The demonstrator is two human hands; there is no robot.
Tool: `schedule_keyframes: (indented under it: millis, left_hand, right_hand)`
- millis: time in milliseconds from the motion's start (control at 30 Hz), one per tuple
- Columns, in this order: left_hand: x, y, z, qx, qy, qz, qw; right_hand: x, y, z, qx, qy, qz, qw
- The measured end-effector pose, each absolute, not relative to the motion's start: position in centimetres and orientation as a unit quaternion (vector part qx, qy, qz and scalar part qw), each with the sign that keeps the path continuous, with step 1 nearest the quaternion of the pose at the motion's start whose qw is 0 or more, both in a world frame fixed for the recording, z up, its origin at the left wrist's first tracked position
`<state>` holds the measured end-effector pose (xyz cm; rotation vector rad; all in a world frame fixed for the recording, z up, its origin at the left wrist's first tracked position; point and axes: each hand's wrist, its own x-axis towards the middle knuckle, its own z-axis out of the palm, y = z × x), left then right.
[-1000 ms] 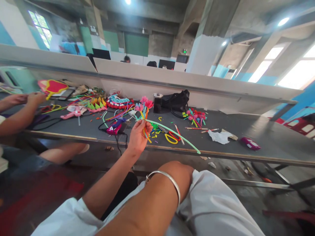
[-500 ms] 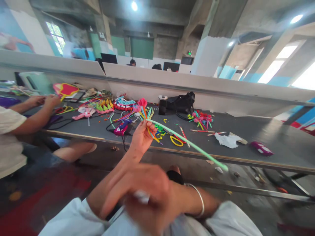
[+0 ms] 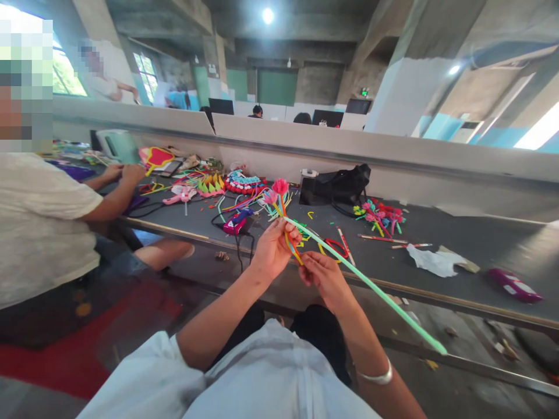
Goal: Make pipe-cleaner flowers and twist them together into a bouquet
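Note:
My left hand [image 3: 271, 249] is closed around a small bunch of pipe-cleaner flowers [image 3: 280, 187], pink and red heads upward, just in front of the table edge. Below the fist poke out their yellow, orange and blue stems [image 3: 294, 249]. A long light green pipe cleaner [image 3: 371, 281] runs from the left fingertips down to the right, its far end free in the air. Close beneath, my right hand [image 3: 325, 278] pinches the lower ends of the stems. Its curled fingers partly hide the tips.
On the dark table [image 3: 441, 224] lie more pipe-cleaner flowers [image 3: 379, 216], a black bag [image 3: 345, 183], white paper [image 3: 430, 260], a purple packet [image 3: 515, 285] and a purple device with cables [image 3: 236, 223]. A co-worker's arms [image 3: 116, 180] work at the left. A low partition [image 3: 305, 139] backs the table.
My right hand, blurred near my lap before, has risen to the stem ends beneath my left hand. The left hand keeps the flowers and green pipe cleaner. The view has turned somewhat left.

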<state>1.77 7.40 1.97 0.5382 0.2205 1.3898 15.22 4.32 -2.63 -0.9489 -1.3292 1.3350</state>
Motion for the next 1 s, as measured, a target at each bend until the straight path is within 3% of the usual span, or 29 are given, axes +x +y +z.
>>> schedule_keyframes:
  millis: [167, 500, 733, 1000]
  left_hand:
    - [1.8, 7.5, 1.9, 0.233, 0.119, 0.637, 0.725]
    - [2.5, 8.1, 1.2, 0.236, 0.122, 0.671, 0.693]
    - [2.4, 8.4, 0.8, 0.248, 0.126, 0.673, 0.686]
    - [2.6, 8.0, 0.8, 0.235, 0.147, 0.671, 0.688]
  right_hand:
    - [14.5, 3.5, -2.7, -0.363, -0.512, 0.601, 0.494]
    - [13.2, 2.4, -2.6, -0.361, -0.527, 0.550, 0.539]
    - [13.8, 2.9, -2.4, -0.373, -0.556, 0.526, 0.524]
    - [13.3, 2.9, -2.8, -0.417, -0.650, 0.359, 0.525]
